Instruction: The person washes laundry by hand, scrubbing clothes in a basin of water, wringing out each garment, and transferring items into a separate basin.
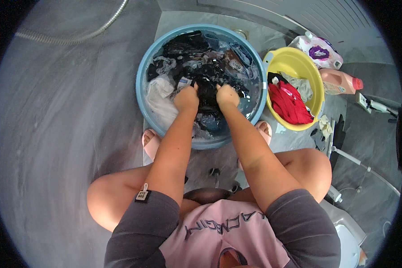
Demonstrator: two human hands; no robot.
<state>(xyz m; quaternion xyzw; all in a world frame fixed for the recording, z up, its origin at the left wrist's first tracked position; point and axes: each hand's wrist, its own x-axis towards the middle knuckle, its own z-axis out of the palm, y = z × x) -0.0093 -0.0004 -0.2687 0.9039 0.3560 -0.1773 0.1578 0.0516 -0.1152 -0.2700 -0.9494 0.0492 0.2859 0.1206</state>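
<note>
A large blue round basin (141,94) stands on the floor before me, filled with soapy water and wet clothes. Both my hands are over its middle, fingers closed on a soaked black garment (207,95) stretched between them. My left hand (186,97) grips its left side, close to a white cloth (161,96) along the basin's left wall. On the other side, my right hand (228,95) pinches the garment's right part. More dark clothes (187,43) float toward the far rim, with blue denim-like fabric at the far right. The garment's lower part is hidden under water.
Right of the basin stands a yellow tub (295,53) with a red garment (290,102) and grey cloth inside. Behind it are a pink bottle with a red cap (339,81) and a white-and-purple package (317,51). A metal hose (76,39) hangs at upper left; a toilet (347,239) is lower right.
</note>
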